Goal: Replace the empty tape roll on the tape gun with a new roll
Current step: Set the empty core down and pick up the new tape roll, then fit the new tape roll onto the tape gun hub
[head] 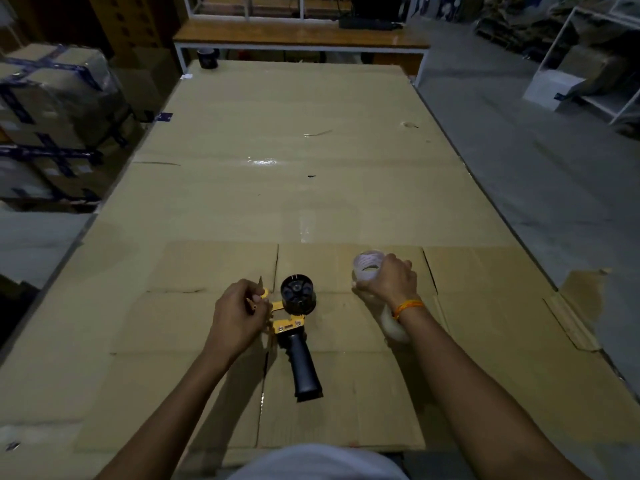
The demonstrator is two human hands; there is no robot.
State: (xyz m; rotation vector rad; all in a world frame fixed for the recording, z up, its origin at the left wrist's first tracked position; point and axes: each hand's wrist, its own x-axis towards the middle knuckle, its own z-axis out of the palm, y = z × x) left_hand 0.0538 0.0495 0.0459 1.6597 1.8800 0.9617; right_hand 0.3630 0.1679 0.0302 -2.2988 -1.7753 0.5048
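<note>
The tape gun lies flat on the cardboard-covered table, yellow frame, black handle pointing toward me. Its black spool hub stands bare, with no roll on it. My left hand grips the gun's front end by the yellow roller and blade guard. My right hand is to the right of the gun, closed on a pale roll held just above the table. Another whitish roll lies under my right wrist, partly hidden.
Flattened cardboard sheets cover the whole table. A dark mug-like object stands at the far left corner. Stacked taped boxes fill the left side. A wooden bench lies beyond, white shelving at right.
</note>
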